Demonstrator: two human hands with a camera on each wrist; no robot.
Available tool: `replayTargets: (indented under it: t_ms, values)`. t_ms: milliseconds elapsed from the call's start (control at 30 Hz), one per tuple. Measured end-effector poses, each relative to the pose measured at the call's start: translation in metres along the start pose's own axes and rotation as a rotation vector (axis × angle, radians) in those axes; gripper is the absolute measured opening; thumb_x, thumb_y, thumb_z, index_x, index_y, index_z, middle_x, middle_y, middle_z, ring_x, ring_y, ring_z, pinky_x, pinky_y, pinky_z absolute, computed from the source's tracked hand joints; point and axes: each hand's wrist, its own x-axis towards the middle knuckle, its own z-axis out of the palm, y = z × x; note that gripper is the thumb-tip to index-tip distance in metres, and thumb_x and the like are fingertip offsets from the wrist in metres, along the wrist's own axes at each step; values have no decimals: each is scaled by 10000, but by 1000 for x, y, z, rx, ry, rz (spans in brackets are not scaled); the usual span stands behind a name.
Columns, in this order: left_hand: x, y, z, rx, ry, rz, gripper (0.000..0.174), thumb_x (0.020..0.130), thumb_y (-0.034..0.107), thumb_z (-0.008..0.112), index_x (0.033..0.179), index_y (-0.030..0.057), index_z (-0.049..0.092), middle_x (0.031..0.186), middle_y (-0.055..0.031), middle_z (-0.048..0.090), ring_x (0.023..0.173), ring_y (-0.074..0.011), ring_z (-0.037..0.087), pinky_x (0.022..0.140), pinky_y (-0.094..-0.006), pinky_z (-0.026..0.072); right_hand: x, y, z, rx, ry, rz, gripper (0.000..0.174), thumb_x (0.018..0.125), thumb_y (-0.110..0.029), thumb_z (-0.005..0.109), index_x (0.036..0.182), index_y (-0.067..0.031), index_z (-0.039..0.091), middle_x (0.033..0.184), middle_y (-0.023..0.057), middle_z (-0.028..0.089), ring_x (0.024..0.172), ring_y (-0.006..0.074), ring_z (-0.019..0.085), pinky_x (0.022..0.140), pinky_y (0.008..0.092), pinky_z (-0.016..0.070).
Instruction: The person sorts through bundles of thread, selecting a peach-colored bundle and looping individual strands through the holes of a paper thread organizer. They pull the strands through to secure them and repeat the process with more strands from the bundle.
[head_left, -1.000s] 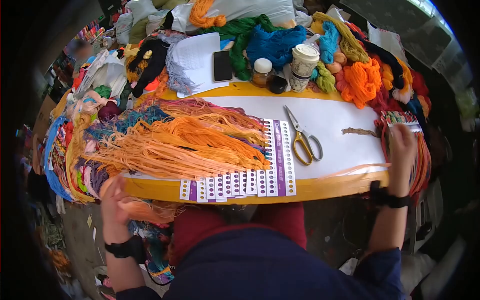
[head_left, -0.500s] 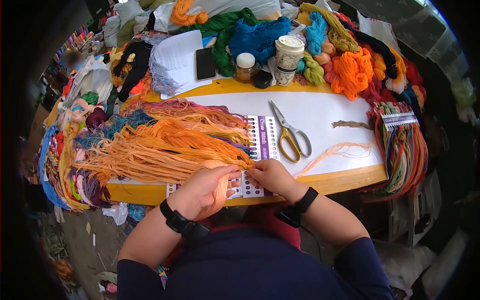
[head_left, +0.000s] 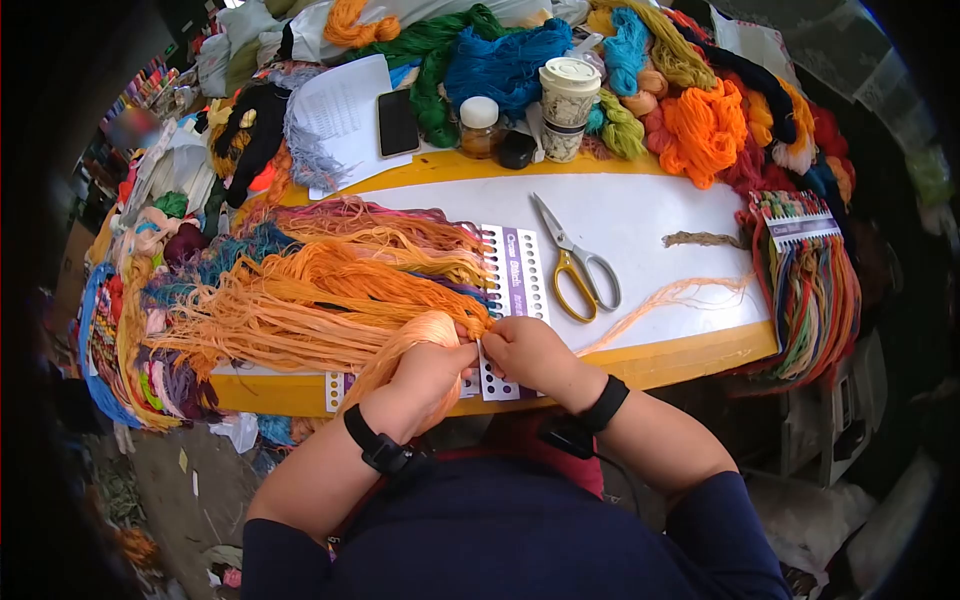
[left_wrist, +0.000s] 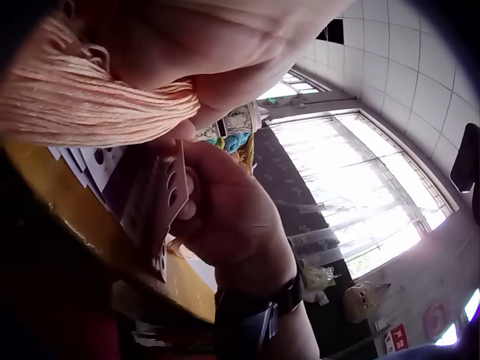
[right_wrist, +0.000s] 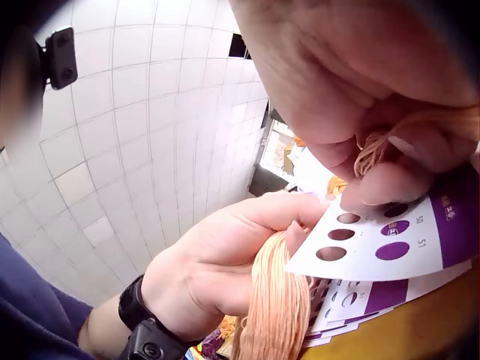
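A peach thread skein (right_wrist: pixel 277 292) hangs over my left hand (head_left: pixel 425 375), caught between thumb and fingers. That hand's fingertips reach the edge of a white and purple punched thread card (right_wrist: pixel 360 251), whose near end tilts up from the cards below. My right hand (head_left: pixel 530 352) pinches a small bunch of peach strands (right_wrist: pixel 371 154) right at a hole in the card. Loose peach strands (head_left: pixel 665 300) trail from that hand across the white tabletop. Orange and peach threads (head_left: pixel 330 280) fan out leftward from the card's left-hand holes.
Scissors (head_left: pixel 577 260) lie just beyond my right hand. A brown thread piece (head_left: pixel 700 239) and another loaded thread card (head_left: pixel 800 230) are further right. Phone (head_left: pixel 397 125), jar (head_left: pixel 478 130) and paper cup (head_left: pixel 568 110) stand at the back, before heaped yarn.
My hands were wide apart, the left carrying the skein, the right far right with strands. They came together at the card; since then the left hand's fingers have shifted under its edge.
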Motion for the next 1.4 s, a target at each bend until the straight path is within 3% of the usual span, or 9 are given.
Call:
replayTargets:
  t_ms: [133, 233, 467, 533, 700, 800, 867, 1133, 1400]
  values:
    - [8, -2, -12, 238, 11, -140, 189, 845, 42, 594, 1008, 20, 502, 835, -25, 539, 724, -101, 533, 653, -224, 429, -4, 4, 3, -67, 22, -62, 241, 866, -208, 532, 785, 2, 619, 655, 77, 631, 572, 172, 598, 593, 338, 497]
    - [11, -2, -20, 251, 12, 250, 184, 851, 54, 609, 1004, 36, 508, 870, -39, 570, 782, -105, 566, 688, -229, 448, -4, 14, 3, 229, 44, 23, 191, 875, -182, 516, 895, -2, 579, 682, 81, 638, 604, 160, 604, 591, 315, 493]
    - [-4, 23, -3, -323, -90, 91, 274, 871, 34, 575, 1121, 22, 463, 946, -67, 600, 853, -118, 570, 709, -217, 431, -3, 15, 2, 406, 4, 69, 132, 891, -125, 490, 981, -29, 503, 706, 67, 623, 621, 130, 591, 566, 246, 471]
    - [3, 13, -6, -121, -137, 81, 354, 879, 31, 554, 1209, -9, 431, 999, -77, 592, 840, -102, 549, 706, -210, 426, -3, 17, -5, 879, -88, 137, 109, 889, -118, 494, 973, -49, 510, 709, 59, 614, 615, 111, 570, 549, 227, 449]
    - [8, 0, -11, 126, -358, 91, 420, 893, 28, 515, 1291, -22, 389, 1041, -81, 569, 824, -91, 539, 716, -217, 440, -1, 19, -6, 804, -110, 135, 98, 889, -123, 509, 973, -74, 509, 732, 31, 600, 628, 84, 549, 574, 215, 444]
    - [4, 1, -20, 450, -105, 261, 442, 900, 28, 503, 1321, -16, 377, 1015, -72, 580, 832, -104, 551, 761, -235, 461, 1, 19, 0, 577, -86, 108, 113, 887, -143, 525, 968, -66, 509, 747, 32, 606, 647, 84, 555, 582, 216, 447]
    - [-9, 15, -27, 84, -9, 116, 448, 900, 35, 519, 1326, -12, 391, 1031, -71, 581, 885, -109, 559, 810, -246, 468, 3, 18, 3, 465, -68, 78, 123, 885, -152, 532, 965, -62, 509, 755, 32, 610, 661, 85, 560, 587, 218, 449]
    - [-6, -2, -50, 366, -78, 356, 465, 893, 38, 551, 1331, -19, 404, 1104, -69, 549, 935, -92, 543, 815, -246, 468, -1, 12, 5, 258, -16, 9, 161, 859, -126, 585, 985, -54, 515, 780, 44, 633, 675, 77, 556, 597, 212, 436]
    - [-4, -9, -37, 400, 118, 296, 636, 855, 59, 628, 1402, 25, 306, 877, -11, 551, 792, -76, 526, 696, -209, 455, -17, -12, -6, 611, -41, -67, 151, 863, -84, 581, 1001, -72, 520, 790, 29, 627, 668, 62, 528, 597, 197, 414]
